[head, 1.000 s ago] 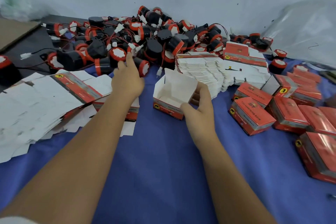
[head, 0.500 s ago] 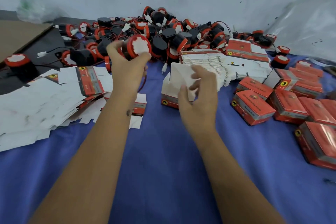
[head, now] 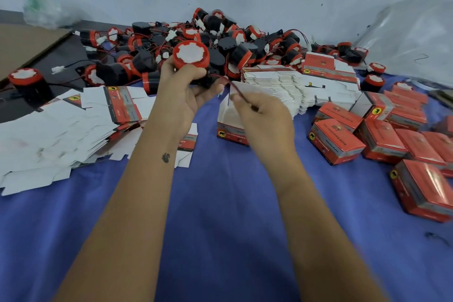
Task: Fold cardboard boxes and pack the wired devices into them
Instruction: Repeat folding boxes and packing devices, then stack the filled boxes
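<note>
My left hand (head: 181,91) grips a wired device (head: 191,55), a black cylinder with a red rim and white face, held above the table. Its red wire (head: 226,81) runs to the right, where my right hand (head: 259,117) pinches it. Just behind my right hand stands a folded open box (head: 229,120), white inside with a red printed front, partly hidden by the hand. A large heap of the same devices (head: 235,41) lies at the back.
Flat unfolded box blanks (head: 49,135) spread over the left. A stack of flat blanks (head: 279,83) sits behind the open box. Several closed red boxes (head: 338,140) crowd the right side. A blue cloth (head: 220,216) covers the table; clear plastic (head: 411,39) lies at the back right.
My left hand lifted a device out of the heap and brought it toward the middle. My right hand left the open box and took hold of the device's wire.
</note>
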A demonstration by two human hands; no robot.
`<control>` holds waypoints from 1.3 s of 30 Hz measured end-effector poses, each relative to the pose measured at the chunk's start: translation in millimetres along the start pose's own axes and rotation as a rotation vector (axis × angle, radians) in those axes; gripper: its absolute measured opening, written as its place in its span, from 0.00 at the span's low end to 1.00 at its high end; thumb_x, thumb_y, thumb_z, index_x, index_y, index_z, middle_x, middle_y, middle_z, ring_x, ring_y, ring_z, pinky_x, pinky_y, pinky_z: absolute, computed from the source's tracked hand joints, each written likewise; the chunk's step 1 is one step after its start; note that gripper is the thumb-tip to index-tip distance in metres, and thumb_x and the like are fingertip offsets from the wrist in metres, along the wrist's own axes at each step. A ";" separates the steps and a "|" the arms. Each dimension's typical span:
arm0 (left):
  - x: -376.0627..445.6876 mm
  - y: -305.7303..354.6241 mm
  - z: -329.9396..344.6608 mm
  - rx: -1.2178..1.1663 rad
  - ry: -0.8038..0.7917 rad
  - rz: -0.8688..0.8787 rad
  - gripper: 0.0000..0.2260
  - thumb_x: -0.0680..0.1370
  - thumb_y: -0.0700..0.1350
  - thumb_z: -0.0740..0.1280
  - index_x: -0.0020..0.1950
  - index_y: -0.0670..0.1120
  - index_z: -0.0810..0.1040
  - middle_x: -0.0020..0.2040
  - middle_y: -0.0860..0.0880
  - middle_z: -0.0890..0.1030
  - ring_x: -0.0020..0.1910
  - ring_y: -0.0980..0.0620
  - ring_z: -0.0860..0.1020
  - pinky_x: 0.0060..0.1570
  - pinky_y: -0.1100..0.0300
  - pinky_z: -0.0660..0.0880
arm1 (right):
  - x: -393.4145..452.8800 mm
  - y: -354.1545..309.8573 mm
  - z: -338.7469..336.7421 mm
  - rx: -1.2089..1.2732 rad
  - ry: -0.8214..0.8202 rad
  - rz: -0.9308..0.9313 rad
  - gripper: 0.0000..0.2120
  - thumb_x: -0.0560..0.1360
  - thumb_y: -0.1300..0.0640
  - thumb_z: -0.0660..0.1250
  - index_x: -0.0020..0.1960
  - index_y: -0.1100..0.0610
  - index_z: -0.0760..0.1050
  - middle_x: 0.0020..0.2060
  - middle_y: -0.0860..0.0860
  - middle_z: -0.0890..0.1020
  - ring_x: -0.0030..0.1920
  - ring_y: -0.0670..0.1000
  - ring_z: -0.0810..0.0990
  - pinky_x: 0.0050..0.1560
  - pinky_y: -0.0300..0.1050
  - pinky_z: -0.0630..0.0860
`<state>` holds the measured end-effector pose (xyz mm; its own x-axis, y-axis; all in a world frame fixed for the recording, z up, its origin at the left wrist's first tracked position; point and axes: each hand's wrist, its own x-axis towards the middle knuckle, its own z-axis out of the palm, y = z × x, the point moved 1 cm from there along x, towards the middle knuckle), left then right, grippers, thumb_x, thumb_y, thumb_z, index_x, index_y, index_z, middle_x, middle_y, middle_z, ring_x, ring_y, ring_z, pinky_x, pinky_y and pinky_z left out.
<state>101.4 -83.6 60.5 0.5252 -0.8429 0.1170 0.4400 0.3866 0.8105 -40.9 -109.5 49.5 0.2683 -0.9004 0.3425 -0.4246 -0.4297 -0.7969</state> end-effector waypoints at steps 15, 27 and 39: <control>-10.4 -65.7 5.1 0.928 -0.143 0.376 0.25 0.66 0.53 0.79 0.58 0.54 0.73 0.60 0.53 0.73 0.57 0.68 0.70 0.56 0.77 0.65 | 14.0 24.9 -27.5 0.512 0.460 0.089 0.09 0.77 0.62 0.68 0.38 0.55 0.77 0.28 0.45 0.74 0.30 0.42 0.68 0.35 0.38 0.69; -5.5 -70.5 -5.4 1.135 0.055 0.419 0.28 0.70 0.52 0.74 0.69 0.52 0.71 0.68 0.49 0.67 0.63 0.50 0.72 0.52 0.63 0.70 | -1.1 38.9 -2.0 0.099 0.220 -0.132 0.07 0.77 0.54 0.66 0.55 0.49 0.77 0.27 0.34 0.73 0.30 0.40 0.72 0.34 0.37 0.66; -11.8 -71.7 -11.3 1.365 0.123 0.413 0.29 0.70 0.61 0.68 0.64 0.45 0.72 0.76 0.45 0.61 0.61 0.41 0.75 0.53 0.52 0.75 | -1.5 32.7 4.7 -0.050 0.189 -0.165 0.09 0.78 0.53 0.65 0.56 0.48 0.79 0.40 0.43 0.83 0.41 0.46 0.79 0.43 0.52 0.79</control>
<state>71.9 -97.2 -5.5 0.5302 -0.6964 0.4836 -0.7524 -0.1235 0.6470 -51.2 -121.9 20.6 0.1732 -0.8124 0.5568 -0.4316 -0.5708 -0.6985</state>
